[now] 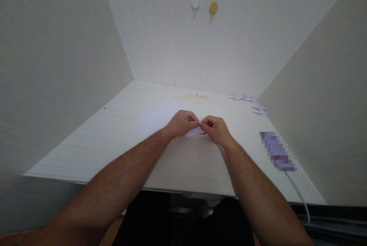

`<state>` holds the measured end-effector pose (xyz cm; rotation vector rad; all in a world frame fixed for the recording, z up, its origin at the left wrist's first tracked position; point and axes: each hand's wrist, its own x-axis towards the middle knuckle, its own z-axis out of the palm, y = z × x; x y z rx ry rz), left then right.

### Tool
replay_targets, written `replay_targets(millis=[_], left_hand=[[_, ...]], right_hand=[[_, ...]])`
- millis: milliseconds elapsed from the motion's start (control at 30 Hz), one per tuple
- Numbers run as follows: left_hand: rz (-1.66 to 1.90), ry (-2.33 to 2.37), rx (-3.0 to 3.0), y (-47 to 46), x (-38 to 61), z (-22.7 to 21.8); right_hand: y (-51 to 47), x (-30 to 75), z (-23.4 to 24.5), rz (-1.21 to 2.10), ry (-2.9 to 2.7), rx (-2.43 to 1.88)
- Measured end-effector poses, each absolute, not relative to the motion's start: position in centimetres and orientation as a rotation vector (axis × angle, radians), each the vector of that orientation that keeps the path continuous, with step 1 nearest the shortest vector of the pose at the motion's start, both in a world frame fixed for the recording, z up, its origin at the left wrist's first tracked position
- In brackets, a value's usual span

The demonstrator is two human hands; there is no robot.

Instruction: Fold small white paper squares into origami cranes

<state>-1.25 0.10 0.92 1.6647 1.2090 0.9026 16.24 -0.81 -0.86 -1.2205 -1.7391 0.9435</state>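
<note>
My left hand [183, 123] and my right hand [216, 128] meet over the middle of the table, each with thumb and forefinger pinched together. Between them is a small piece of white paper [193, 131], its upper part hidden by the fingers. Something small and dark red [203, 133] shows at the paper's edge by my right hand; I cannot make out what it is. White paper sheets [155, 118] lie flat on the table just beyond and left of my left hand, partly covered by that forearm.
Several small folded paper cranes [243, 97] stand at the table's back right corner. A blurred-out, phone-like device [277, 152] lies at the right with a white cable [299, 192] running over the front edge. White and yellow hooks [213, 7] hang on the back wall; panels enclose both sides.
</note>
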Motion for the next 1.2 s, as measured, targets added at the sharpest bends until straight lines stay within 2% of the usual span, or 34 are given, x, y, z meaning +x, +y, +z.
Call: replay_targets(millis=[167, 367, 933, 1133, 1200], left_hand=[[0.937, 1.248, 1.651, 0.1, -1.5, 1.3], [0.974, 1.279, 1.574, 0.3, -1.9, 1.6], [0.966, 1.271, 1.455, 0.8, -2.1, 1.1], [0.633, 1.045, 1.729, 0.4, -2.3, 1.2], [0.638, 1.039, 1.733, 0.2, -2.0, 1.0]], right_hand=[[-1.0, 16.6, 0.0, 1.077, -1.675, -1.206], [-1.0, 17.1, 0.6, 1.07, -1.601, -1.295], [-0.6, 17.1, 0.3, 0.777, -1.526, -1.335], [-0.8, 17.1, 0.5, 0.71, -1.749, -1.294], [-0.8, 16.9, 0.3, 0.771, -1.675, -1.216]])
